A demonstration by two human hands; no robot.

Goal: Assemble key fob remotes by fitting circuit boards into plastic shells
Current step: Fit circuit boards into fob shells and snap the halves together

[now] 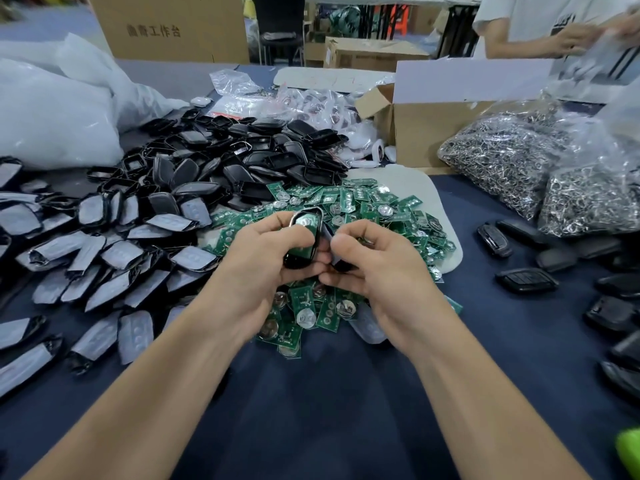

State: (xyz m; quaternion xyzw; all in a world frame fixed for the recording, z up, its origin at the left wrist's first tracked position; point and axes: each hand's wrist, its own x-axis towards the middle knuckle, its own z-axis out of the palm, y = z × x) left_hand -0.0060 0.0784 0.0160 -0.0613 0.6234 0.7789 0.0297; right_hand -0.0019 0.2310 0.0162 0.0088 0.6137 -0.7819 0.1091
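- The dark blue surface (329,393) fills the view, and both forearms reach across it from 6 o'clock.
- At the centre, the left hand (273,251) has its fingers curled round a black shell (298,258), with a green circuit board (307,224) showing in its open face.
- The right hand (374,268) is just beside it at 3 o'clock, its fingers pinching a second dark shell piece (341,264).
- Under and behind the hands lies a heap of loose circuit boards (363,206), partly on a white pad (419,181).
- A pile of black shells (242,157) sits at 11 o'clock, and grey-faced shell halves (104,251) spread at 9 o'clock.
- Closed fobs (526,280) lie at 3 o'clock.
- Bags of metal rings (512,157) and a cardboard box (429,136) stand at 2 o'clock.
- A white plastic bag (52,109) rests at 10 o'clock.
- Beyond the surface, a large carton (166,26) stands at 11 o'clock, and another person (519,22) stands at 1 o'clock.
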